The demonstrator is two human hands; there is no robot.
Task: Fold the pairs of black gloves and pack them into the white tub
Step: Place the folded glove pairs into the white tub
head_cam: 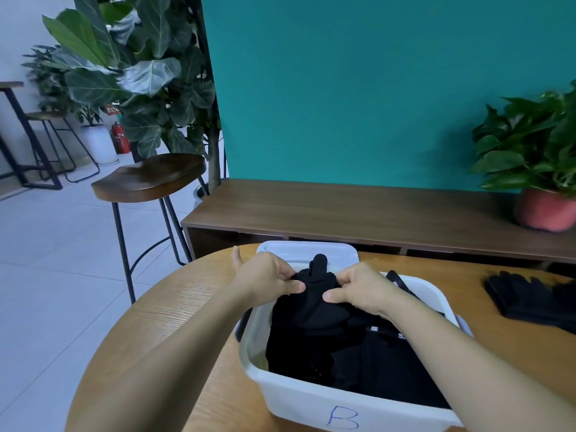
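Observation:
A white tub (311,397) marked "B" stands on the round wooden table and holds several black gloves (367,360). Above its far end, my left hand (268,275) and my right hand (361,288) both pinch a black glove pair (314,294), one hand on each side. A glove finger sticks up between my hands. More black gloves (530,297) lie on the table to the right of the tub.
A second white container (305,249) sits just behind the tub. The round wooden table (174,322) ends close on the left. A wooden stool (149,179) stands beyond it. A low wooden bench (343,210) with a potted plant (542,169) runs along the teal wall.

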